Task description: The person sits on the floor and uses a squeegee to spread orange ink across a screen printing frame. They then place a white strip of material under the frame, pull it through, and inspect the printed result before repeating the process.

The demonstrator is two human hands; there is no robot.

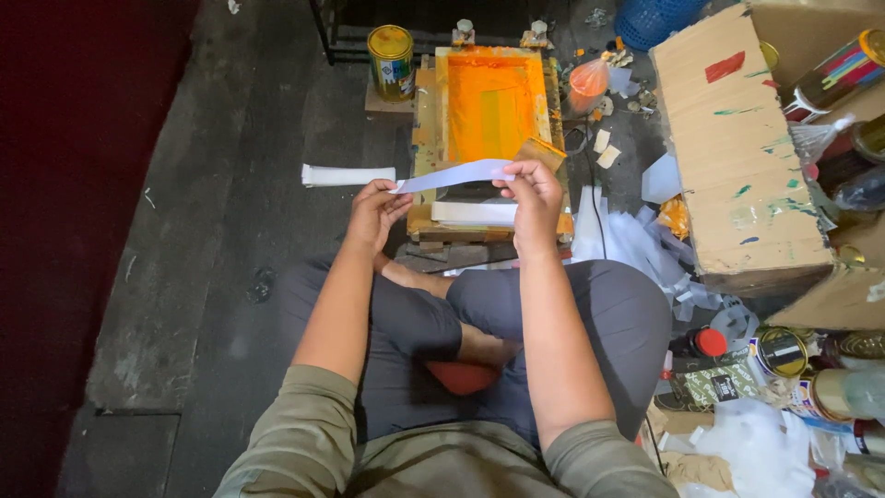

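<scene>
Olive-sleeved forearms lead to left hand [375, 210] and right hand [532, 189], each pinching one end of a long white paper strip [452, 175], stretched taut above orange-inked wooden screen frame [489, 101].

The printing frame [490, 106] lies on the floor [230, 138], straight ahead of the seated person's knees. A paper strip [452, 175] is held over the frame's near edge, the left hand [376, 214] at its left end, the right hand [533, 195] at its right. A stack of strips [347, 174] lies left of the frame, and a tin can [391, 62] stands beyond its far left corner. A cardboard box [737, 148] sits to the frame's right.
</scene>
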